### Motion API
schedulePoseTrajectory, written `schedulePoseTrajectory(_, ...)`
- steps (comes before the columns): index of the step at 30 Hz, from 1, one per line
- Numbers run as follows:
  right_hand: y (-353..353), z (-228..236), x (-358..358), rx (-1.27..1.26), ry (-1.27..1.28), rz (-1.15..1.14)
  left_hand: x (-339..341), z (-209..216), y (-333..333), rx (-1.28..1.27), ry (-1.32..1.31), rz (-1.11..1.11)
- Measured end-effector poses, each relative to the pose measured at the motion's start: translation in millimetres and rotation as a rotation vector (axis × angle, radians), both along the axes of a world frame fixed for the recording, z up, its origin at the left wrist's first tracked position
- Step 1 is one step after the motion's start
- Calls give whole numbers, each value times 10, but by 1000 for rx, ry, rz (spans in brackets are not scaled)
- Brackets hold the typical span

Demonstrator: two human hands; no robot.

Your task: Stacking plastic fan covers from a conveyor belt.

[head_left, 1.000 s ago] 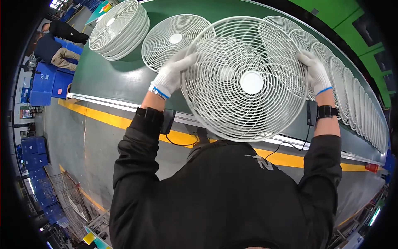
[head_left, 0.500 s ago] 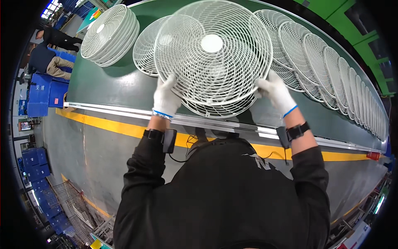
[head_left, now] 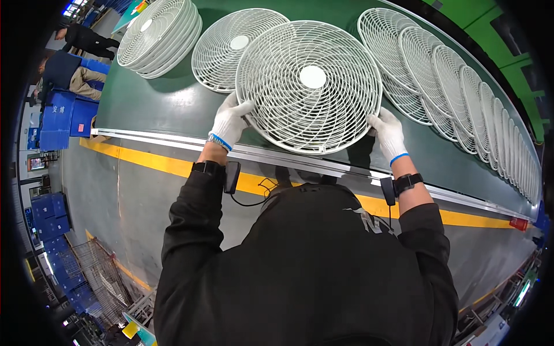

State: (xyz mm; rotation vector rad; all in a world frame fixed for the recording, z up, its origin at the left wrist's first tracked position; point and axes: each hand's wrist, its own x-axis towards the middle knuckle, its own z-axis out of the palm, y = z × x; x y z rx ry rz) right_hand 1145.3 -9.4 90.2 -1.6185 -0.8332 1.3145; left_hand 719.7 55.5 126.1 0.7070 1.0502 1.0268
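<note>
A round white wire fan grille (head_left: 313,76) with a solid hub disc is between my hands, low over the green work surface. It seems to lie on or just above another grille, whose wires show through its mesh; I cannot tell if they touch. My left hand (head_left: 229,122), in a white glove with a blue cuff edge, pinches the left rim. On the right rim, the gloved fingers of my right hand (head_left: 388,134) are closed too. A separate fan grille (head_left: 239,42) lies flat just beyond my left hand, partly covered by the held one.
A stack of grilles (head_left: 147,26) stands at the far left of the green table (head_left: 167,109). Overlapping grilles (head_left: 441,86) lean in a long row along the right. A metal edge rail (head_left: 277,160) runs along the front. Two people are at the far left near blue bins (head_left: 56,124).
Both hands have lowered the grille toward the table, and it is now nearly level with the one beneath. The whole view has shifted slightly.
</note>
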Motion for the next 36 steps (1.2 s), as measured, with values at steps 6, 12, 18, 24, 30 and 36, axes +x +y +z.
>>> schedulePoseTrajectory(6,-105,-37,8,15,-414,155,-63,-74,47,-51,424,-58)
schedulePoseTrajectory(12,-174,-113,23,-27,-665,162,-49,-225,116,-56,572,-128)
schedulePoseTrajectory(18,-197,-182,35,-9,-684,136,8,-224,88,-104,534,-100)
schedulePoseTrajectory(24,-217,-185,66,12,-519,86,73,-62,86,-145,535,-115)
schedulePoseTrajectory(30,-269,-124,53,4,-398,58,48,-42,82,-146,529,-152)
schedulePoseTrajectory(36,-261,-39,1,-25,-477,71,51,-63,103,-150,529,-140)
